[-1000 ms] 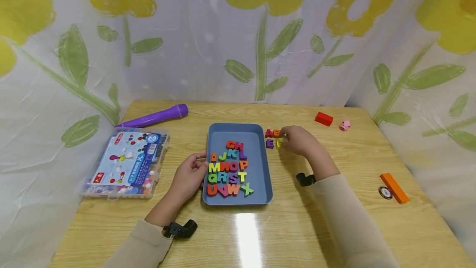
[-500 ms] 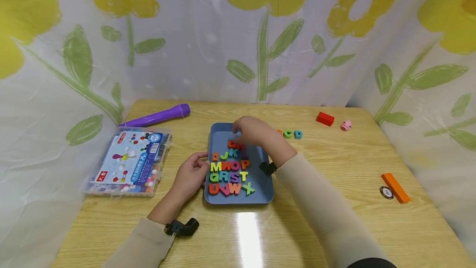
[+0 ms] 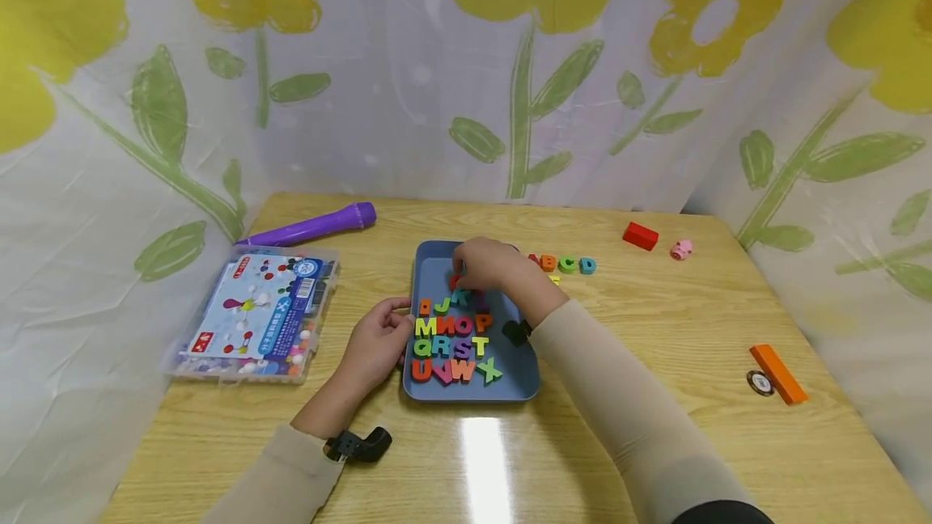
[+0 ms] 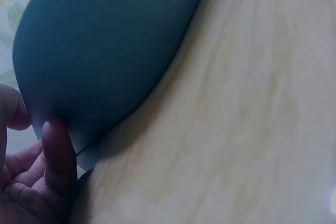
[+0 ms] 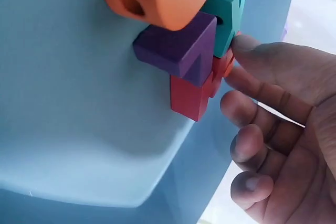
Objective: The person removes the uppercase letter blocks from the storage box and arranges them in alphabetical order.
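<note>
A blue-grey tray holds rows of colourful toy letters, among them a yellow M and a green X. My left hand holds the tray's left edge, thumb and fingers at the rim. Over the upper part of the tray, my right hand pinches an orange-red letter between thumb and index finger; the head view shows it largely covered by the hand. Beside it in the right wrist view are a teal letter K, a purple letter L and a red letter.
Right of the tray lie letters B, C and D. A kit box and purple microphone are on the left. Further right are a red block, pink pig figure, orange block and round chip.
My right hand has moved left from the letters beside the tray to over the tray, then down to the letters at its upper end. The left hand stays at the tray's edge.
</note>
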Motion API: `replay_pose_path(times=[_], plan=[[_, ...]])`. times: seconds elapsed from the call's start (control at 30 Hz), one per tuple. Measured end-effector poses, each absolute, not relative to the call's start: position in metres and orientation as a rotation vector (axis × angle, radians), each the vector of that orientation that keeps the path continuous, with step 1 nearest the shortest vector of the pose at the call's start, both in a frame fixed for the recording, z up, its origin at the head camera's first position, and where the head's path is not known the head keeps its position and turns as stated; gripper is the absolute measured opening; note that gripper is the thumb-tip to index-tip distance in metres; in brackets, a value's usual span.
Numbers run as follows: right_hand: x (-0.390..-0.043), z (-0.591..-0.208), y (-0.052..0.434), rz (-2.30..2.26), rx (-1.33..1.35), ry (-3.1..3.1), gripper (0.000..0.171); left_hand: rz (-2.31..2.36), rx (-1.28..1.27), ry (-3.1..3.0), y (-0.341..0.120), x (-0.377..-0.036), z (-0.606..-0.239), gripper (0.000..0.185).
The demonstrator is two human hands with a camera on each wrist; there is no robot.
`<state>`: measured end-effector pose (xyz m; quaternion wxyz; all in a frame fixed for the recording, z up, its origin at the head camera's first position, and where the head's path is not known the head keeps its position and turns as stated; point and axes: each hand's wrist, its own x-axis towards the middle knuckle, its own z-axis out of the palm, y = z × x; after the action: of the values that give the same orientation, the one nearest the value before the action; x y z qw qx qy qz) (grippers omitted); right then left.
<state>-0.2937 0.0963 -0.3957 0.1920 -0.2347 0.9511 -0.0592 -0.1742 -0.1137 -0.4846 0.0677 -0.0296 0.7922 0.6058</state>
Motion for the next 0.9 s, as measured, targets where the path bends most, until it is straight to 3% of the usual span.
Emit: replay_pose_path(times=[0.73, 0.9], plan=[[-0.297, -0.407, 0.105, -0.212, -0.696, 2.701, 0.022, 1.792, -0.062, 2.408, -0.107, -0.179, -0.484, 0.039], [-0.293, -0.395, 0.115, -0.373, -0.723, 2.738, 0.02, 1.763, -0.091, 2.408, -0.113, -0.174, -0.483, 0.041]])
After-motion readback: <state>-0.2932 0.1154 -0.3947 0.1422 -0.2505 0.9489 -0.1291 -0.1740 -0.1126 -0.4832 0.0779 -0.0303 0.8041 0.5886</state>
